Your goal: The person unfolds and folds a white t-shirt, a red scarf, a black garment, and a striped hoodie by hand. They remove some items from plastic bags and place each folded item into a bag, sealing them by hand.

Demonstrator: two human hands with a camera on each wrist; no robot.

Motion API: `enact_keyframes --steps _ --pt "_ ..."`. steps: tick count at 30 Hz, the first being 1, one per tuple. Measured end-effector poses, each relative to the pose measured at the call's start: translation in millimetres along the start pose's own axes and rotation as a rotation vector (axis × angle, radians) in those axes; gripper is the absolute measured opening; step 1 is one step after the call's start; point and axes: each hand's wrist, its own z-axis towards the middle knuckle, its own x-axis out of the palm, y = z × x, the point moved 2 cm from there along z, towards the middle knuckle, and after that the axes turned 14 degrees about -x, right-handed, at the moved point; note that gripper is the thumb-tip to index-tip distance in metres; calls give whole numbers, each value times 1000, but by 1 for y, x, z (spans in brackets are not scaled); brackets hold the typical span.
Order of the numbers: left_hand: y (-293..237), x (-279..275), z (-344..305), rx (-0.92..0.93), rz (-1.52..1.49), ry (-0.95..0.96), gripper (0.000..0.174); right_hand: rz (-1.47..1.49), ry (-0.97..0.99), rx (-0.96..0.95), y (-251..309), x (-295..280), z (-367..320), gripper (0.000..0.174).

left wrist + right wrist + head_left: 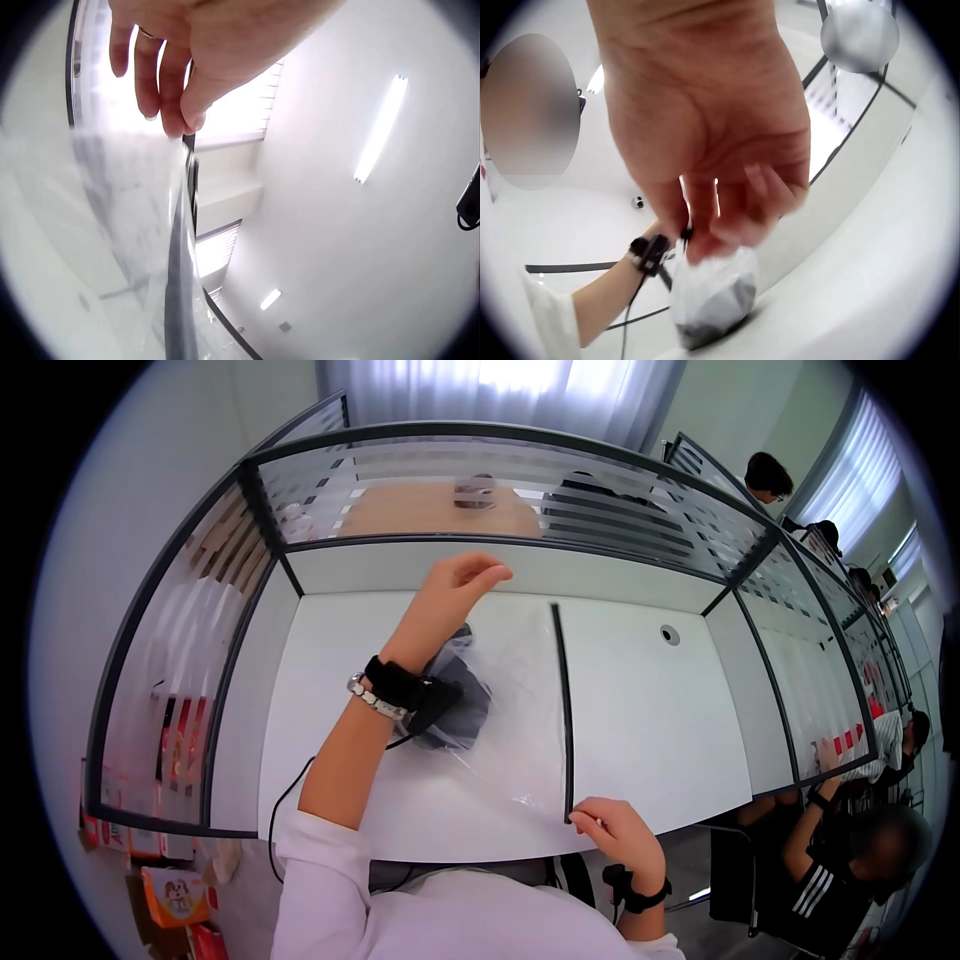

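A clear plastic bag (515, 710) stands over the white desk, with a dark grey item (465, 705) showing through its film. A straight black strip (563, 710) runs along the bag's right edge in the head view. My right hand (622, 835) pinches the near end of that strip between thumb and fingers; the right wrist view shows the bag (712, 296) beyond the fingertips. At the far side, my left hand (455, 595) reaches over the bag. In the left wrist view, its thumb and forefinger (174, 112) meet at the top of the clear film (127, 172).
The white desk (650, 710) has a round cable hole (670, 635) at its back right. Framed partitions (500, 545) enclose it at the back and sides. A black cable (290, 795) runs from the left wrist past the desk edge. A seated person (840, 870) is at the right.
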Motion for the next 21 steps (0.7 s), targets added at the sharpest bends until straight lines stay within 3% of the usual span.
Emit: enact_keyframes --steps 2,4,6,8,9,10,12,14,16,18,21 --pt "22 -20 -7 -91 185 -115 34 -56 14 123 -21 -6 -24 29" --pt "64 -56 -23 -155 697 -283 39 -125 -134 301 -36 -10 -39 34" --pt "105 -76 -50 -431 1183 -319 42 -205 -198 281 -42 -16 -45 34" --pt "137 -94 -63 -709 933 -141 40 -289 -363 304 -59 -20 -48 30" --pt "160 -99 -69 -656 632 -160 36 -343 -444 270 -67 -20 -46 27" --pt "164 -104 -70 -657 637 -162 36 -370 -471 255 -75 -20 -42 25" --pt "166 -106 -70 -751 293 1 32 -397 -543 200 -84 -15 -32 21" --pt "139 -99 -60 -657 252 -37 28 -430 -568 200 -94 -10 -25 20" --pt "83 -95 -39 -269 462 -158 25 -486 -610 220 -92 -6 -22 17" --pt "-1 -84 -25 20 440 -195 23 -510 -621 254 -91 -5 -21 16" --pt "-122 -69 -26 429 656 -330 24 -492 -657 228 -90 -3 -22 16"
